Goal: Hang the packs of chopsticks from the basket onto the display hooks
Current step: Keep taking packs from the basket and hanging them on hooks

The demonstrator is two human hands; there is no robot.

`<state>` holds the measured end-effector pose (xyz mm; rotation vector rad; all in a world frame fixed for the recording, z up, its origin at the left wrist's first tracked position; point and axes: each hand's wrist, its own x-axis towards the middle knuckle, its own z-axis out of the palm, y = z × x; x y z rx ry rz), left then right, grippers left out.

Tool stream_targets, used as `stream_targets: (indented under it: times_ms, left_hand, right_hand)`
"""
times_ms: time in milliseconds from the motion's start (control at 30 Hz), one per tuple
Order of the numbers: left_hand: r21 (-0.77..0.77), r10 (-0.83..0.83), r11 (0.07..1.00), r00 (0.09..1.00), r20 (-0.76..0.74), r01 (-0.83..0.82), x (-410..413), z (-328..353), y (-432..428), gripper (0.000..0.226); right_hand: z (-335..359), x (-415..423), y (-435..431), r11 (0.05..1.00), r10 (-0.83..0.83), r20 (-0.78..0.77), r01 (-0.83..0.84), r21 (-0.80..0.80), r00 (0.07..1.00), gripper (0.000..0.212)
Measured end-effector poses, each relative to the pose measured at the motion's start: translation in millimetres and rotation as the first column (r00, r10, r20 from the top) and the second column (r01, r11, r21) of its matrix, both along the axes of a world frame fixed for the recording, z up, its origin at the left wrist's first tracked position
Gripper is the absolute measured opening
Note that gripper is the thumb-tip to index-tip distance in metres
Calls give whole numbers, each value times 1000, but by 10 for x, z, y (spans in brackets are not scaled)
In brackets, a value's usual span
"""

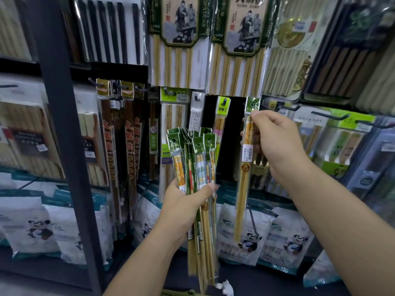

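Observation:
My left hand (185, 207) grips a bundle of several chopstick packs (195, 167) with green header cards, held upright in front of the display. My right hand (275, 142) pinches a single chopstick pack (245, 163) near its top; its green header (252, 104) is up against a dark display hook (254, 102) on the black panel. The pack hangs straight down below my fingers. No basket is in view.
Hanging chopstick packs fill the wall above (179, 39) and to both sides. Bare black hooks (330, 116) jut out at the right. A dark shelf upright (64, 124) stands at the left. White panda-print bags (252, 236) line the lower shelf.

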<state>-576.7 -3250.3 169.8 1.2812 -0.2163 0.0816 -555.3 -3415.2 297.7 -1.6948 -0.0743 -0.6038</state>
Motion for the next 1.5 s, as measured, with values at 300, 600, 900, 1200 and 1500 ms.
stream_targets:
  times_ms: [300, 600, 900, 1200, 1500]
  left_hand:
    - [16, 70, 997, 997, 30, -70, 61, -103, 22, 32]
    - [16, 38, 999, 998, 52, -39, 31, -107, 9, 39]
    - [6, 39, 999, 998, 42, -39, 59, -125, 66, 39]
    - [-14, 23, 1000, 999, 48, -23, 38, -121, 46, 31]
    - [-5, 19, 1000, 1000, 23, -19, 18, -83, 12, 26]
  right_hand:
    - [32, 56, 29, 1000, -21, -7, 21, 9, 1000, 42]
    - [32, 125, 39, 998, -56, 5, 56, -17, 998, 42]
    - [-55, 237, 42, 996, -86, 0, 86, -21, 996, 43]
    - [-235, 379, -6, 981, -190, -73, 185, -62, 979, 48]
    - [-693, -85, 186, 942, 134, -133, -168, -292, 982, 13]
